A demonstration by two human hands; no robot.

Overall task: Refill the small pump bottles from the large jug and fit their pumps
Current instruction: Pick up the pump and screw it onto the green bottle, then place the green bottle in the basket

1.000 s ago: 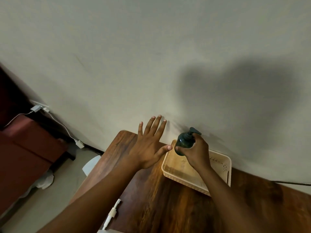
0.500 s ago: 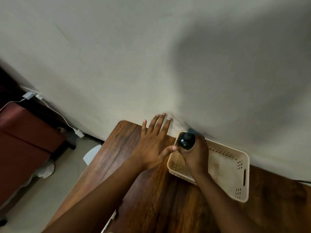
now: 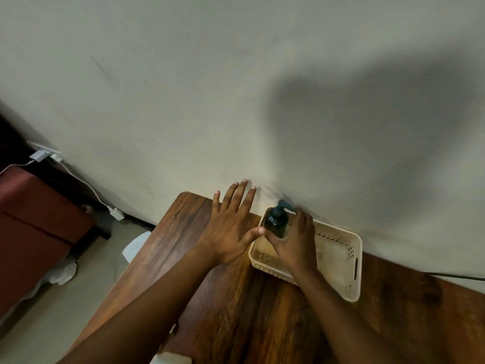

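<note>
A small dark pump bottle (image 3: 275, 222) with its pump fitted stands upright in the far left corner of a cream plastic basket (image 3: 341, 261) on the wooden table (image 3: 236, 311). My right hand (image 3: 294, 240) grips the bottle's body from the right. My left hand (image 3: 231, 227) lies over the table with straight spread fingers, just left of the basket, its thumb tip at the basket's rim near the bottle. The large jug is out of view.
The wall runs right behind the table and basket. A white object (image 3: 172, 358) sits at the table's near edge. Left of the table are the floor, a white charger and cable (image 3: 115, 212), and a dark red piece of furniture (image 3: 34, 219).
My right hand has lowered the bottle from above the basket into its far left corner, now upright. My left hand stays spread beside the basket.
</note>
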